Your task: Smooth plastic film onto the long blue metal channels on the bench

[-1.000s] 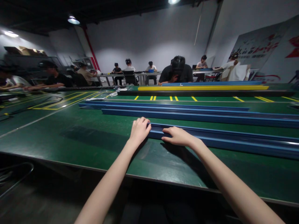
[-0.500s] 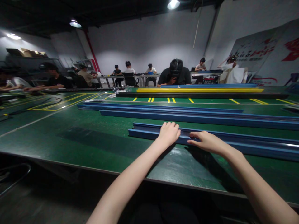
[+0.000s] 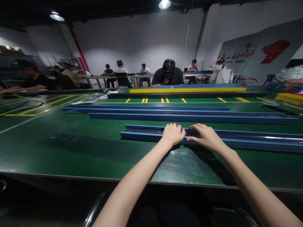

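Note:
A long blue U-shaped channel lies on the green table just in front of me, open side up. Across it, near its left part, rests my left hand, fingers curled over the far rim; the underside of the grip is hidden. Just to the right is my right hand, over the same channel. Its thumb is apart from its fingers, the thumb by the near wall and the fingertips by the far rim. Whether these fingertips touch the channel I cannot tell.
Two more blue channels lie farther back, roughly parallel. Beyond them are a black bar and a yellow bar. The green table has yellow tape lines. A person sits opposite; several others sit around.
My view has turned to the right, bringing a yellow object and a sleeve in at the right edge. My right hand's thumb and fingers are spread wider. The left hand stays on the channel.

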{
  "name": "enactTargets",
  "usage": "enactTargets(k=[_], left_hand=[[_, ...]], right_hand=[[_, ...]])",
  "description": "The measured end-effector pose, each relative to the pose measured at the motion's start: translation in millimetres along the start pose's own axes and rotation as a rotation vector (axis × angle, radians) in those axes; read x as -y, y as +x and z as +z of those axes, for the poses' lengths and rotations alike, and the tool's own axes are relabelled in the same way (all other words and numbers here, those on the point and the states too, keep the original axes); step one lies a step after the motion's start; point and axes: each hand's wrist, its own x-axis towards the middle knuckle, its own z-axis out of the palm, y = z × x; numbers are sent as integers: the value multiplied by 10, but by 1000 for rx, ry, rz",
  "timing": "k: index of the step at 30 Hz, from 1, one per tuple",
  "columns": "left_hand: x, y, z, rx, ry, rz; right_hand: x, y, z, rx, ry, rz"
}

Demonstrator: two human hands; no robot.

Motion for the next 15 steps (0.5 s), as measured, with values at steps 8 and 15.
enactTargets(k=[8, 15], left_hand=[[22, -6, -9, -21, 0, -10], [329, -102, -79, 17, 10, -92]], right_hand=[[-35, -82, -25, 30, 17, 12], [-240, -219, -32, 20, 13, 61]])
